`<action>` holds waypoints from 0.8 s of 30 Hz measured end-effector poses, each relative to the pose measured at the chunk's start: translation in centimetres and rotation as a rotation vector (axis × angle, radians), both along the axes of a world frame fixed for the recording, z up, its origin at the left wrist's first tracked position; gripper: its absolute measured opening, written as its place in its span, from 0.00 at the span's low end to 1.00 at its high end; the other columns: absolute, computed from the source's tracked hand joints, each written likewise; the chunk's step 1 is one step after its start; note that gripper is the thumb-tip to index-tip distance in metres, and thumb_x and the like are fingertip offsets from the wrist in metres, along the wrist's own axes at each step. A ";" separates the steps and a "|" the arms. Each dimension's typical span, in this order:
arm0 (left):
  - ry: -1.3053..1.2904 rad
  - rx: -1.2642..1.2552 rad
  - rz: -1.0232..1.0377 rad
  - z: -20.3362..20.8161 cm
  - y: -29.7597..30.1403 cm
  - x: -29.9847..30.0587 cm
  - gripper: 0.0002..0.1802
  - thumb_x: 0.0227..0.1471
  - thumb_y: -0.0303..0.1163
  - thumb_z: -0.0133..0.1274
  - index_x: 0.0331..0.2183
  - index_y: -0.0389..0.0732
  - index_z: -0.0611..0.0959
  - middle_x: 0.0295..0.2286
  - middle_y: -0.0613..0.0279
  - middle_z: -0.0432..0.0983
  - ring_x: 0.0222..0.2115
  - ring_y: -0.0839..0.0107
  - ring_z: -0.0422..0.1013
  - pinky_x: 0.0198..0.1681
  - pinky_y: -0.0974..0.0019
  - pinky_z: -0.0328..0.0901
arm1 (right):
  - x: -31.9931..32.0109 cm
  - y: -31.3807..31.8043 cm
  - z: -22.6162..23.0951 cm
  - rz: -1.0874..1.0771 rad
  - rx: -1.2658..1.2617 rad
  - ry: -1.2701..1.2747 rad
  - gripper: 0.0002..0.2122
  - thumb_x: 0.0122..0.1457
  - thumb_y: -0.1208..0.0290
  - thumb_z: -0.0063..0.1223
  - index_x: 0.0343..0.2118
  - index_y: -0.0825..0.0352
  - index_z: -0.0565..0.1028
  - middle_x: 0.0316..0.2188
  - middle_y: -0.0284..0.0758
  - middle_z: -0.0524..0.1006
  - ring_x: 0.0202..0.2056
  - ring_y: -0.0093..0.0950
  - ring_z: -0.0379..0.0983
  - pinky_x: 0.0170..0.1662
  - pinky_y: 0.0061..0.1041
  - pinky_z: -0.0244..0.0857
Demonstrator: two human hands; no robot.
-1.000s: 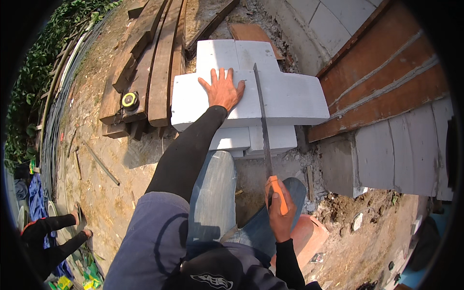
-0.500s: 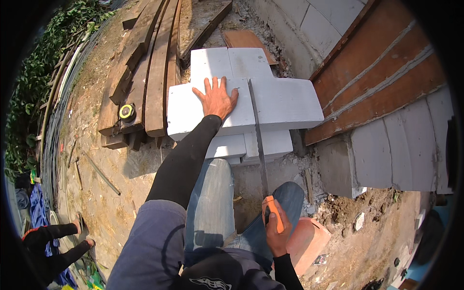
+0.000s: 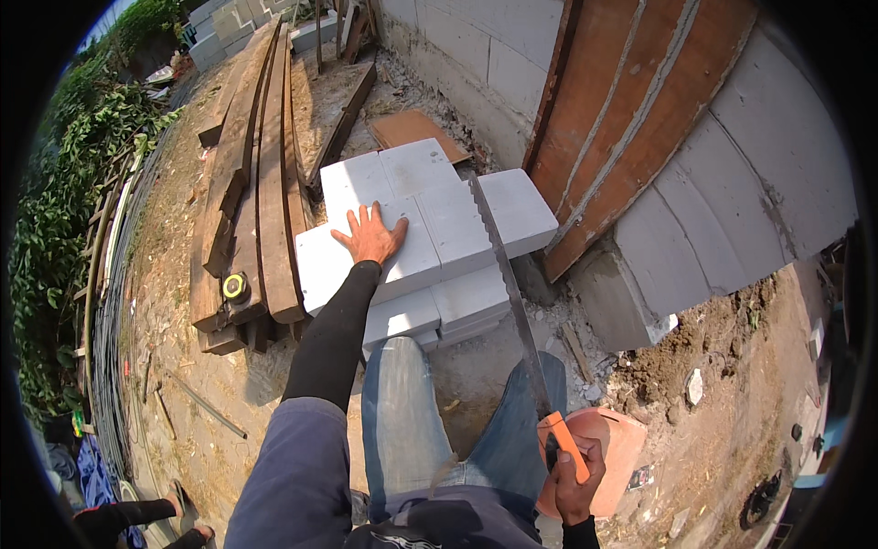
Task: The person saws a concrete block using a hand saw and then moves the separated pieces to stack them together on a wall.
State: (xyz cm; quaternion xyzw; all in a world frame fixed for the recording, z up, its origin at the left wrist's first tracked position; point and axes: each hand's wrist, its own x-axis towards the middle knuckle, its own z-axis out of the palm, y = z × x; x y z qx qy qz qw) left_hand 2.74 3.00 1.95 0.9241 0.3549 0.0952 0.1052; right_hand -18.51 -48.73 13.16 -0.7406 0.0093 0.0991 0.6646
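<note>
The white top block is laid across the stack, its ends projecting past the stack's left and right edges. Its left part is covered by the left hand, palm down, fingers spread wide; firm, even pressure seems advisable there. The saw's orange handle is wrapped by the fingers of the right hand, and its blade slants over the block's right part (whether the teeth touch cannot be told). A thin dark line is seen left of the blade. For clean sawing, strokes are best made long and light, with the overhanging right end supported and the right knee held clear.
</note>
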 end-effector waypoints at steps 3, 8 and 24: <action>0.264 -0.258 -0.139 4.1 2.5 0.7 0.75 0.29 0.81 0.62 0.69 0.42 0.62 0.68 0.44 0.54 0.71 0.42 0.43 0.65 0.19 0.35 | -0.4 -3.4 -0.2 -0.094 -0.091 -0.035 0.14 0.63 0.69 0.61 0.42 0.76 0.72 0.33 0.40 0.82 0.32 0.18 0.76 0.37 0.19 0.69; 0.414 -0.096 -0.214 3.9 5.8 1.1 0.87 0.16 0.81 0.68 0.70 0.36 0.58 0.68 0.34 0.51 0.70 0.37 0.45 0.65 0.18 0.38 | -0.9 -5.2 0.0 -0.244 -0.120 -0.091 0.08 0.64 0.74 0.59 0.36 0.71 0.70 0.23 0.34 0.78 0.21 0.16 0.72 0.26 0.17 0.65; 0.348 -0.241 -0.353 5.2 5.4 2.2 0.71 0.15 0.67 0.79 0.52 0.21 0.76 0.48 0.33 0.78 0.48 0.47 0.78 0.53 0.55 0.74 | -8.4 -10.5 -4.4 -0.377 -0.393 0.143 0.15 0.63 0.68 0.60 0.23 0.67 0.69 0.17 0.27 0.69 0.22 0.15 0.63 0.26 0.21 0.57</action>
